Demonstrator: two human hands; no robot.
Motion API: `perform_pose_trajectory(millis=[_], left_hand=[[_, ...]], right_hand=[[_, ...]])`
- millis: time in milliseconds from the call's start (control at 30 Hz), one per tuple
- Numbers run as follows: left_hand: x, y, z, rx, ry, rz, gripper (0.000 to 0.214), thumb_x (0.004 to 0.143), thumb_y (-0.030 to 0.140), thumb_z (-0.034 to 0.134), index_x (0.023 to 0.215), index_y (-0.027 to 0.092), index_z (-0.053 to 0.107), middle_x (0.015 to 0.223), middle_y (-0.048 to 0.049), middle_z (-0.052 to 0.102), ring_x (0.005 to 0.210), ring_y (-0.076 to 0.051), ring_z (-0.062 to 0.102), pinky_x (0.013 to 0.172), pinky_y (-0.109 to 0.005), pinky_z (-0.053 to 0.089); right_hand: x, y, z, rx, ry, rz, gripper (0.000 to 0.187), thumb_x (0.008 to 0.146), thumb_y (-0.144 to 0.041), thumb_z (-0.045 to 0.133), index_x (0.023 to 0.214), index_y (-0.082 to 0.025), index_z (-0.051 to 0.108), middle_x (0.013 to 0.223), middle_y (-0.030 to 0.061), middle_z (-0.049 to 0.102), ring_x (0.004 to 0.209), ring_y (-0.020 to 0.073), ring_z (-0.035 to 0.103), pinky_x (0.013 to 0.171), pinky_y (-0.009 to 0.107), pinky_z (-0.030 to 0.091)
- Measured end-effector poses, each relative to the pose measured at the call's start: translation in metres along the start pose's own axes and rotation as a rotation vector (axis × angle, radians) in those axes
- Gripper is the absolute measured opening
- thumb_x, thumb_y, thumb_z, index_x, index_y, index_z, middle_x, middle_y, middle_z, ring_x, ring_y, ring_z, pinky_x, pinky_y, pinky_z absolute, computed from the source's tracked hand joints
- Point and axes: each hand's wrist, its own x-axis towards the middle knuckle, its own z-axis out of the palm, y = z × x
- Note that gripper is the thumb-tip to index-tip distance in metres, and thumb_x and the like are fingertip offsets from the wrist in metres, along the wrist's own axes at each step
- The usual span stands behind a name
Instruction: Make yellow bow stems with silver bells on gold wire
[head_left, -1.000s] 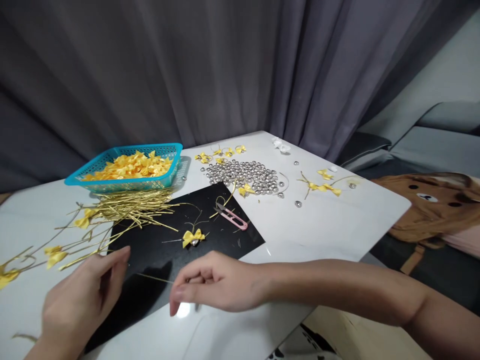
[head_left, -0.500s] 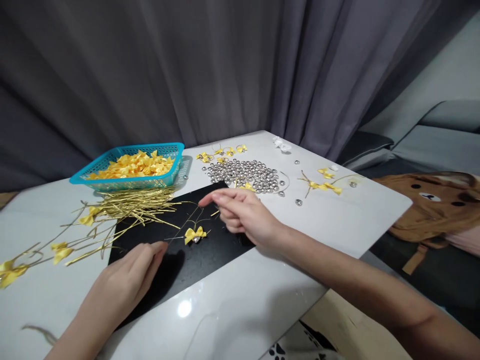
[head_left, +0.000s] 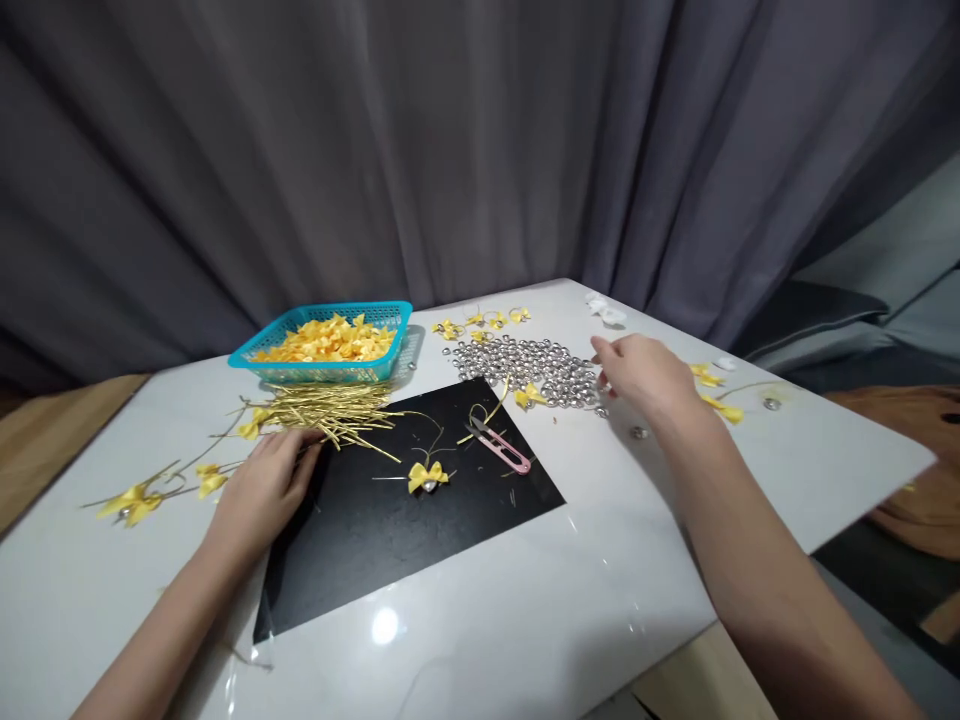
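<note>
My left hand (head_left: pixel 264 482) lies palm down at the left edge of a black mat (head_left: pixel 405 510), its fingertips touching the pile of gold wire stems (head_left: pixel 330 408). Whether it grips a stem is hidden. My right hand (head_left: pixel 643 374) reaches out over the right edge of a heap of small silver bells (head_left: pixel 525 362), fingers curled toward them. On the mat lie a yellow ribbon bow with a bell (head_left: pixel 427 476) and pink thread snips (head_left: pixel 499 447).
A teal basket (head_left: pixel 326 345) full of yellow bows stands at the back left. Finished bows on stems lie at the left (head_left: pixel 135 500) and at the right (head_left: pixel 721 408). Grey curtains hang behind the white table (head_left: pixel 525 600). A sofa lies to the right.
My right hand moved from above the mat out to the bell heap on the right. My left hand slid up from the mat's near corner to the gold stems. The view shifted.
</note>
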Motion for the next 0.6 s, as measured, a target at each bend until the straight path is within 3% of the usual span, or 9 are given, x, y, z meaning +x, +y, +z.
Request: perform_pose_trajectory(millis=[67,167,333,600], left_hand=[[0.018,-0.006,-0.001,0.054,0.004,-0.011,0.039,0.092,0.037,0.028,0.106,0.015,0.057,0.108,-0.0133,0.067,0.102,-0.028,0.060,0.085,-0.038,0.047],[0.048,-0.011,-0.002,0.151,-0.001,-0.030,0.037,0.092,0.028,0.032,0.115,0.014,0.057,0.115,-0.0160,0.064,0.108,-0.030,0.056,0.089,-0.043,0.044],[0.074,-0.015,-0.001,0.245,-0.064,-0.052,0.023,0.091,0.027,0.048,0.101,0.014,0.064,0.107,-0.0104,0.065,0.101,-0.024,0.059,0.086,-0.042,0.044],[0.065,-0.016,-0.013,0.254,-0.002,-0.108,0.041,0.094,0.034,0.036,0.108,0.016,0.071,0.115,-0.0159,0.062,0.095,-0.031,0.060,0.069,-0.035,0.042]], right_hand=[[-0.004,-0.004,0.002,0.018,0.021,-0.041,0.032,0.083,-0.026,0.050,0.106,-0.014,0.068,0.094,0.0137,0.068,0.090,0.0308,0.062,0.072,0.040,0.045],[-0.008,-0.011,0.005,0.068,0.118,-0.098,0.046,0.081,-0.028,0.055,0.123,-0.011,0.058,0.116,0.0162,0.061,0.106,0.0328,0.056,0.081,0.042,0.044],[-0.008,-0.014,0.012,0.307,0.379,-0.205,0.028,0.079,-0.026,0.056,0.102,-0.011,0.064,0.106,0.0174,0.061,0.101,0.0332,0.055,0.083,0.045,0.044],[-0.014,-0.018,0.015,0.364,0.368,-0.266,0.015,0.081,-0.026,0.054,0.085,-0.015,0.064,0.095,0.0116,0.064,0.084,0.0251,0.057,0.076,0.038,0.043]])
